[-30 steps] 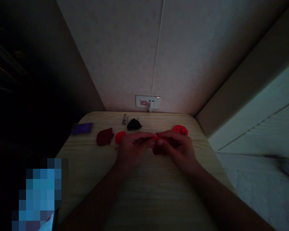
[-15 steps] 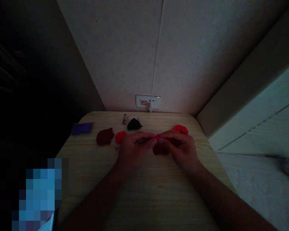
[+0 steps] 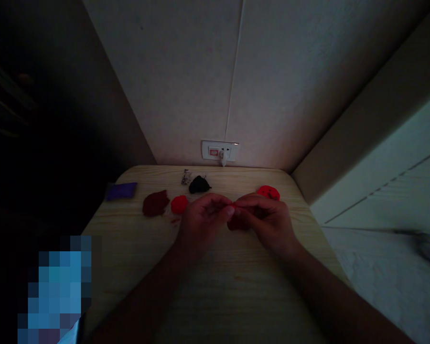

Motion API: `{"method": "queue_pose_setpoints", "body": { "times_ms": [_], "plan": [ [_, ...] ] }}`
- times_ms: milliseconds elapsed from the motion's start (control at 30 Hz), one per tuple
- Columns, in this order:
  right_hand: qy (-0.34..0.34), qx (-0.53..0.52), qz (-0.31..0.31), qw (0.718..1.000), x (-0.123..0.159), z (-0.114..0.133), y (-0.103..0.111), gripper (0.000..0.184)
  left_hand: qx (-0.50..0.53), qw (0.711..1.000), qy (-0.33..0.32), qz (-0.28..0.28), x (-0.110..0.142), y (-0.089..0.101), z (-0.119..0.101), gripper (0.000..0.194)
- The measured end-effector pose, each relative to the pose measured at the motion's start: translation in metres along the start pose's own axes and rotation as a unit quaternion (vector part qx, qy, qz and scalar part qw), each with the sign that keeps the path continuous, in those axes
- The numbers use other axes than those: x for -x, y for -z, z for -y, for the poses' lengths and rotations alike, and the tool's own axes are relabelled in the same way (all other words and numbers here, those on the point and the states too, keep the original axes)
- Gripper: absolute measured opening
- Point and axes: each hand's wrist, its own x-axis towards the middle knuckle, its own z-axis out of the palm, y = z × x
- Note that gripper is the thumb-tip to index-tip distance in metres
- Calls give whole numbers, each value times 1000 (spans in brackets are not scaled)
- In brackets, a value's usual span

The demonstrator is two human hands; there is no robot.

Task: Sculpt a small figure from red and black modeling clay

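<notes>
Over the wooden table, my left hand (image 3: 202, 220) and my right hand (image 3: 270, 220) meet with their fingertips pinched together. Between them is a small piece of red clay (image 3: 233, 205), mostly covered by the fingers. Just below the fingertips lies a dark red lump of clay (image 3: 238, 223), partly hidden by my right hand. A bright red lump of clay (image 3: 179, 204) rests beside my left hand, with a flattened dark red piece (image 3: 155, 203) to its left. Beyond my right hand sits a red disc with black marks (image 3: 268, 192), its lower edge covered.
A black lump of clay (image 3: 199, 185) lies near the back of the table (image 3: 215, 286), by a small dark-smeared clear scrap (image 3: 186, 177). At the left edge is a purple packet (image 3: 122, 191). The wall behind holds a socket plate (image 3: 220, 150) with something plugged in.
My left thumb and fingers have shifted slightly around the red clay, and less of it shows now. The things on the table stay where they were.
</notes>
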Motion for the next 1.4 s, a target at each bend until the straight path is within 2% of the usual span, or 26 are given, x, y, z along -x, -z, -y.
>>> {"method": "queue_pose_setpoints", "body": {
  "times_ms": [100,267,433,633,733,867,1033,1200,1400],
  "plan": [
    [9,12,-5,1000,1,-1,1,10,-3,1000,8,2,-1,1,0,12],
    [-6,-3,13,1000,2,-4,2,20,-17,1000,1,-5,-1,1,-3,7],
    [-2,32,16,999,0,-3,2,13,-30,999,-12,-5,0,1,-1,5],
    [25,45,2,999,-1,-4,4,9,25,1000,-13,-7,-1,1,4,15],
    [29,28,0,999,-1,-3,3,8,2,1000,-13,1,-1,3,5,10],
    [19,0,-1,1000,-1,-2,1,13,-27,999,-26,-12,-1,4,3,4],
    [-13,2,10,1000,0,-2,0,11,-27,999,-38,-23,-2,3,1,2],
    [-15,8,-18,1000,-2,-1,2,8,8,1000,-26,-2,-2,3,0,8],
    [-6,21,-37,999,-1,-4,4,9,14,1000,-12,-7,-2,2,-1,10]
  ]
}}
